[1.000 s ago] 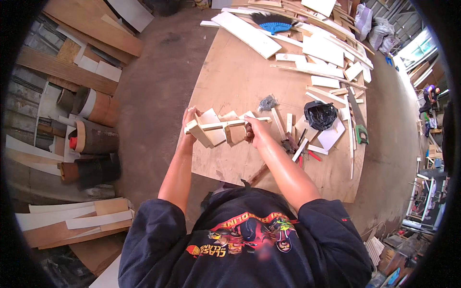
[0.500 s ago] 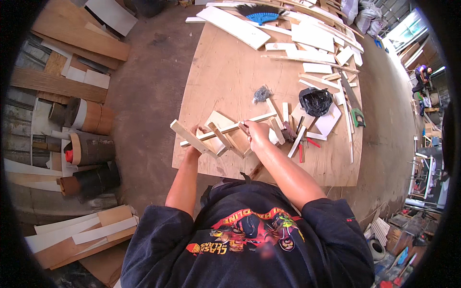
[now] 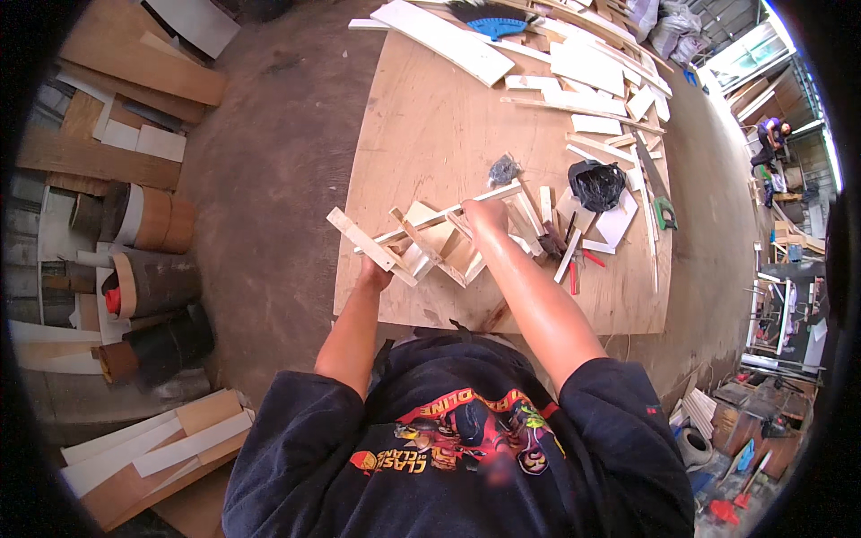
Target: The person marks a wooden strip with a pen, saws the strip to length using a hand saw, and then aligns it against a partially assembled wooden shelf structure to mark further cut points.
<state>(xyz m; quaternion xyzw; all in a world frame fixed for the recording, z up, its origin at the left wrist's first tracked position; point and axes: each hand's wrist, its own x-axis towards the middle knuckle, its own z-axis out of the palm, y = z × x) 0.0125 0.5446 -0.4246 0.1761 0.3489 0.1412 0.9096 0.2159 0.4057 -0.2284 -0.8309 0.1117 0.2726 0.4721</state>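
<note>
A small wooden frame (image 3: 414, 238), a long strip with several short crosspieces, is held at a slant over the near part of the plywood table. At its left end my left hand (image 3: 376, 273) grips it from below, the fingers partly hidden by the wood. My right hand (image 3: 485, 218) is closed around the long strip nearer its right end. Just right of that hand lie short wood strips (image 3: 545, 204), a dark tool head (image 3: 551, 242) I cannot make out fully, and red-handled pliers (image 3: 578, 262).
The plywood table (image 3: 430, 117) also bears a black plastic bag (image 3: 596, 185), a small clear bag (image 3: 504, 169), a green-handled saw (image 3: 664, 212), a blue brush (image 3: 496, 27) and many boards (image 3: 587, 67). Rolls of material (image 3: 152, 269) stand on the left. A person (image 3: 771, 139) is far right.
The frame has turned in my hands, and my left hand has shifted from behind its left end to underneath. My right hand keeps its hold. The whole view has swung slightly.
</note>
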